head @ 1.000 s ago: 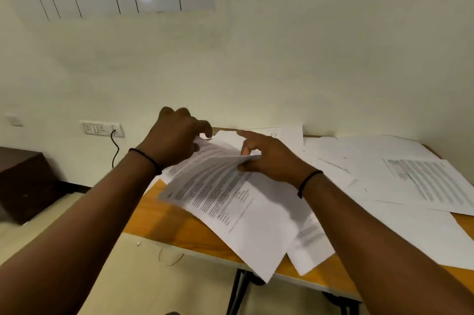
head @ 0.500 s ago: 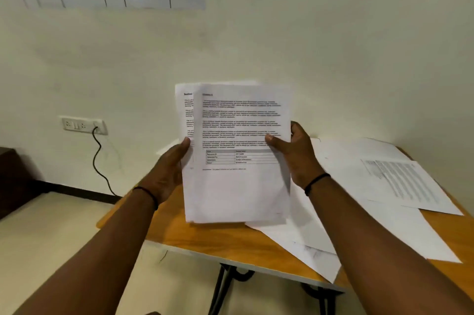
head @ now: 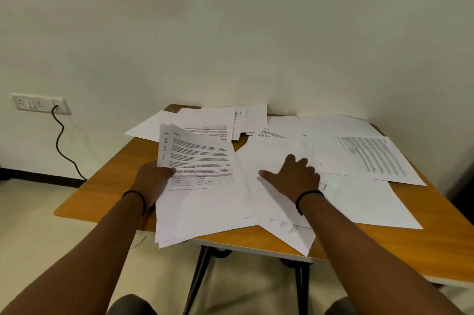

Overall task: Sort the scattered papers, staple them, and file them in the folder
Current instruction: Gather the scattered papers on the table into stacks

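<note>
A small stack of printed sheets (head: pixel 205 186) lies tilted over the near left part of the wooden table (head: pixel 107 181), its lower edge hanging past the table's front. My left hand (head: pixel 154 181) grips the stack's left edge, thumb on top. My right hand (head: pixel 295 176) lies flat with fingers spread on a blank white sheet (head: pixel 266 155) just right of the stack. More loose papers (head: pixel 369 158) cover the back and right of the table, some printed, some blank. No stapler or folder is in view.
The table stands against a cream wall (head: pixel 230 32). A wall socket (head: pixel 38 104) with a black cable (head: pixel 61 145) is at the left. Black table legs (head: pixel 197 271) show below the front edge, and my knees at the bottom of the frame.
The stack, held upright in both hands half a second ago, now lies low over the table. My right hand has let go of it and moved right onto a blank sheet.
</note>
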